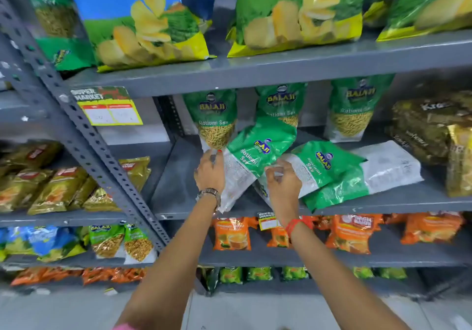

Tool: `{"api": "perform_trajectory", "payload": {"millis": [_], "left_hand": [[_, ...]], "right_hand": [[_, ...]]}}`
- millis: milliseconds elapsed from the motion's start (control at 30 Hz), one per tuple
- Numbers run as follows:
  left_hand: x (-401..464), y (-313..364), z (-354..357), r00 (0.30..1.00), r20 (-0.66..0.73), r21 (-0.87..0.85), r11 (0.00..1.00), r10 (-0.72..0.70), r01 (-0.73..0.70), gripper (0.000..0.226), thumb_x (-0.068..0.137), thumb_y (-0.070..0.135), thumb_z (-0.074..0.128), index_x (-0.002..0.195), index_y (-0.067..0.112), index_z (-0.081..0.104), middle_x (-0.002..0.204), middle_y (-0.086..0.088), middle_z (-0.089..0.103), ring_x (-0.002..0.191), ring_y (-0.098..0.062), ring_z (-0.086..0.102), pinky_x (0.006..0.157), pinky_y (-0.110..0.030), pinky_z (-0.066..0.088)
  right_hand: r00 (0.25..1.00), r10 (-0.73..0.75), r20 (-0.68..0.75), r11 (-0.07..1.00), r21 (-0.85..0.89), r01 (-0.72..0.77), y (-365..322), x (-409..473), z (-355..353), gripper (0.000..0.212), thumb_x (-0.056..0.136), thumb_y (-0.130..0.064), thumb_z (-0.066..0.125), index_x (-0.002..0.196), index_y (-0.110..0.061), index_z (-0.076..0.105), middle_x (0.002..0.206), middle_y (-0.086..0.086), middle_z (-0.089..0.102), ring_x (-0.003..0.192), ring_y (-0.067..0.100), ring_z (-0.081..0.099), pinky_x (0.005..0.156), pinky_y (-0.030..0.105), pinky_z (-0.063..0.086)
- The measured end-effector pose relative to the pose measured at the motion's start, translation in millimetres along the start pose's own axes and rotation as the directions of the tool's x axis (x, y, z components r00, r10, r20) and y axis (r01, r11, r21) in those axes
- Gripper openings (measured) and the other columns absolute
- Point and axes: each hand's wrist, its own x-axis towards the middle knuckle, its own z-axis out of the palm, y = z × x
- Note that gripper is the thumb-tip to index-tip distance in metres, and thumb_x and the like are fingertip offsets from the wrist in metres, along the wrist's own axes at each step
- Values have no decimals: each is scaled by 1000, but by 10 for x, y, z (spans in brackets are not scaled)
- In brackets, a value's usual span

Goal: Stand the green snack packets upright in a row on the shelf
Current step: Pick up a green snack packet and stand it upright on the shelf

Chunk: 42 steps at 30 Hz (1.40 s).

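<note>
Three green snack packets stand upright at the back of the grey shelf (178, 196): the left one (213, 117), the middle one (281, 103) and the right one (353, 109). In front, a tilted packet (258, 150) leans up toward the back row, its white lower part by my left hand (210, 171), which grips its left edge. Another packet (329, 166) lies flat beside it, with a further one (383, 173) under it. My right hand (283, 181) pinches the flat packet's near end.
Large blue-and-green chip bags (143, 17) fill the shelf above. Dark gold packets (431, 135) crowd the right end of the same shelf. A slanted steel upright (84, 135) with a price tag (109, 107) borders the left. Orange packets (232, 232) sit on the shelf below.
</note>
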Motion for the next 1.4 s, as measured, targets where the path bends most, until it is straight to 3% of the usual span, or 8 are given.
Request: {"api": "perform_trajectory", "payload": {"millis": [167,300,500,667,800,1000,1133,1400], "left_hand": [[672,-79,109,954,238,114,980,-185,162,42,94,38,35,119,10,54,128,-18,55,117,-32,50,95,-33,39],[989,-6,275,939,244,-17,967,-244,256,47,95,20,40,50,7,40,48,-14,48,56,-23,36,59,-29,27],[1195,-2,254,912,331,60,970,-243,237,40,92,21,47,112,-11,57,126,-32,54,92,-30,57,58,-26,33],[1250,-180,-2,921,257,-135,933,-292,333,28,87,8,54,86,-19,62,59,-8,72,54,-5,54,29,-6,27],[1305,-478,-232,917,214,-302,870,-336,390,31,88,5,50,116,-7,57,67,1,64,89,-19,49,68,-27,43],[1300,-504,-531,903,189,-571,704,-387,421,15,92,5,46,99,13,56,78,-2,54,66,-12,49,62,-30,44],[1249,-567,-590,891,212,-604,663,-401,442,15,92,7,47,81,8,57,76,0,53,86,-21,53,94,-43,44],[1098,-556,-568,949,-115,-577,797,-293,177,25,87,34,54,93,10,61,103,-21,58,104,-40,55,96,-57,42]], "right_hand": [[986,160,38,986,45,-162,121,227,225,21,86,-19,61,98,-2,57,76,9,61,57,22,58,45,17,54],[978,208,20,978,-2,-208,222,320,391,23,84,-23,63,77,-4,52,69,14,62,65,36,64,61,52,57],[981,182,-71,982,-36,-185,194,294,489,29,87,-24,59,66,-16,41,58,-3,48,68,26,50,59,28,28],[981,120,-154,992,52,-113,74,300,658,17,89,-22,56,81,-14,43,71,4,55,71,22,49,57,24,25],[996,-10,-83,996,91,17,-13,426,899,22,90,-18,53,75,-15,38,55,-9,38,54,14,38,60,33,32],[997,-25,77,984,176,11,-166,702,1171,41,89,-5,52,62,-27,29,56,-5,31,55,8,29,52,14,33],[987,-8,159,979,203,-24,-126,764,1230,36,89,-2,50,65,-25,38,60,-8,43,58,2,39,55,2,36],[974,-20,227,972,232,-35,114,771,1151,15,93,-34,41,90,-35,56,98,11,67,97,31,63,85,50,53]]}}
